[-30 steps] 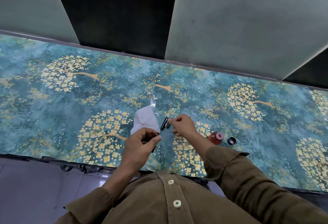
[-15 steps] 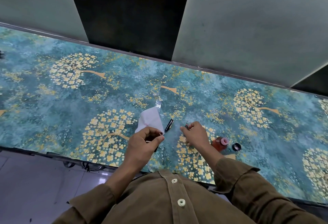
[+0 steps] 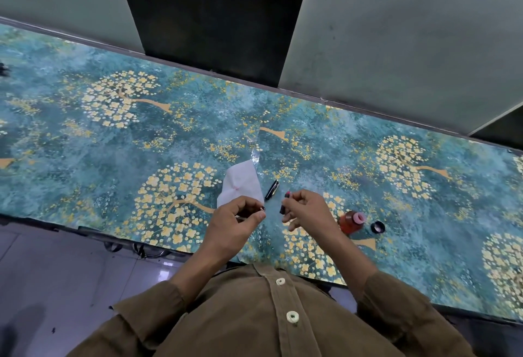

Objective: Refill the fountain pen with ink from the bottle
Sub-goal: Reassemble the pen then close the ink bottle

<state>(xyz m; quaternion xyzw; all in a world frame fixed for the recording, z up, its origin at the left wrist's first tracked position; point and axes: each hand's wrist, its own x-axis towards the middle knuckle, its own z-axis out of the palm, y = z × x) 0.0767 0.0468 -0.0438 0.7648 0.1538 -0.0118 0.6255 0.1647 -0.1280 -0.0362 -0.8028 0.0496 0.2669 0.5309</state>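
The desk, covered in a teal sheet printed with yellow blossom trees, carried all items near its front edge. The left hand was curled, thumb and forefinger pinched on a small dark pen part; which part could not be told. The right hand was likewise closed, fingertips gripping a short dark pen section with a reddish end, held upright above the desk. A black pen cap or barrel lay on the desk just beyond the hands, beside a white folded tissue. The open red ink bottle stood right of the right hand, its black round cap just beside it.
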